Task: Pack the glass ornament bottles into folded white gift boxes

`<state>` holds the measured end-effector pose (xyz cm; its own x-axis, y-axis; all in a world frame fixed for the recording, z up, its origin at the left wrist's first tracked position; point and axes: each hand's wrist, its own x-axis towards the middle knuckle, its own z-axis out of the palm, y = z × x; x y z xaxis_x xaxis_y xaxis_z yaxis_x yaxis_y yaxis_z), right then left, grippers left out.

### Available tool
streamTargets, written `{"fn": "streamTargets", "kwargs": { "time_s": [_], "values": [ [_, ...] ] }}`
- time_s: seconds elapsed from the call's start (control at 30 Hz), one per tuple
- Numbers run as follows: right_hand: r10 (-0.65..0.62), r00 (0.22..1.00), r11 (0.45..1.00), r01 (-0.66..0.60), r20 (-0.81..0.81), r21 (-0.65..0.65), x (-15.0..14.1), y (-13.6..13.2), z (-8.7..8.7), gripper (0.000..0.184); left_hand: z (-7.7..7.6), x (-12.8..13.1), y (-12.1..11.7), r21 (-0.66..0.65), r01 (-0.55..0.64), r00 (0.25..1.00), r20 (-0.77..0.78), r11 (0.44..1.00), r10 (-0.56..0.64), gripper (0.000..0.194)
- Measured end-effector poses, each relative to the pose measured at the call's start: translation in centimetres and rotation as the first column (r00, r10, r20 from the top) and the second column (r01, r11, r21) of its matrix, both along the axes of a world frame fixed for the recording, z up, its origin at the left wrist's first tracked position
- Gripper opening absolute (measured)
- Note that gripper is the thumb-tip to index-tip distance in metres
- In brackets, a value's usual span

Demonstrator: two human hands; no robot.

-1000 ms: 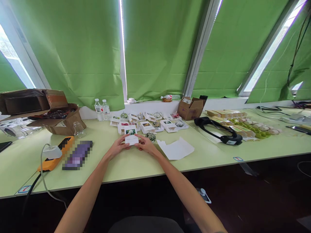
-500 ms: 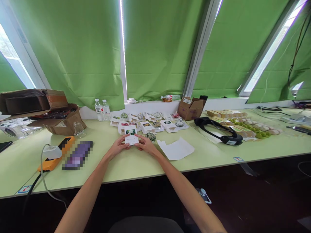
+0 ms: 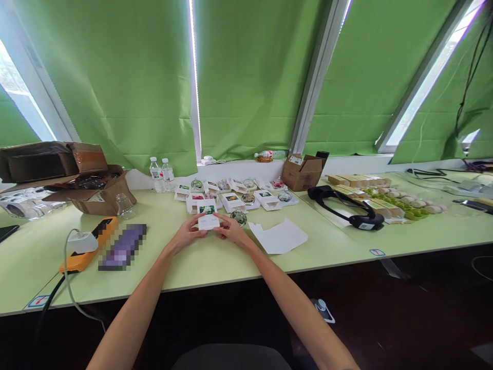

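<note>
Between my two hands is a small white paper box (image 3: 208,222) with a printed picture of green leaves and a white flower at its top. My left hand (image 3: 188,232) grips its left side, and my right hand (image 3: 231,230) pinches its right side. Just beyond my right hand lies a round glass ornament (image 3: 239,218) with dark green contents. Behind them stand several similar white boxes (image 3: 232,202) with flower pictures, glass ornaments (image 3: 248,198) among them. A torn-edged white sheet of paper (image 3: 279,236) lies to the right of my right hand.
Left are an open cardboard box (image 3: 103,198), a yellow power strip (image 3: 87,252) and a blurred purple phone (image 3: 123,247). Two water bottles (image 3: 168,174) stand at the back. Rightward are a small carton (image 3: 302,172), a black headset (image 3: 346,208) and a green tray (image 3: 414,211) of pale round items.
</note>
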<state>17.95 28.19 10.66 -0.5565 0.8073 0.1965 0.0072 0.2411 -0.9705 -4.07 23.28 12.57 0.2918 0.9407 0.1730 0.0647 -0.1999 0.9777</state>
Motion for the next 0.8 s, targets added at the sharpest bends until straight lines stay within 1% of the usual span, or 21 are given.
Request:
{"fn": "streamTargets", "kwargs": {
  "time_s": [0.1,0.33,0.6,0.8],
  "values": [
    [0.002,1.0,1.0,-0.002,-0.006,-0.012,-0.01,0.11,-0.16,0.068,-0.1,0.03,0.05,-0.002,-0.009,1.0,0.006,1.0,0.009,0.071],
    [0.004,1.0,1.0,-0.004,0.002,0.015,0.01,0.25,-0.39,0.067,-0.28,0.01,0.12,0.01,-0.023,1.0,0.002,1.0,0.023,0.07],
    [-0.003,1.0,1.0,0.003,0.01,0.017,0.0,0.13,-0.02,0.068,-0.3,0.01,0.13,0.011,-0.028,0.999,-0.017,1.0,0.028,0.069],
    [-0.007,1.0,1.0,0.006,0.026,0.019,0.03,-0.12,0.18,0.069,-0.04,0.02,-0.01,0.004,-0.03,0.999,-0.034,1.0,0.03,0.068]
  ]
}}
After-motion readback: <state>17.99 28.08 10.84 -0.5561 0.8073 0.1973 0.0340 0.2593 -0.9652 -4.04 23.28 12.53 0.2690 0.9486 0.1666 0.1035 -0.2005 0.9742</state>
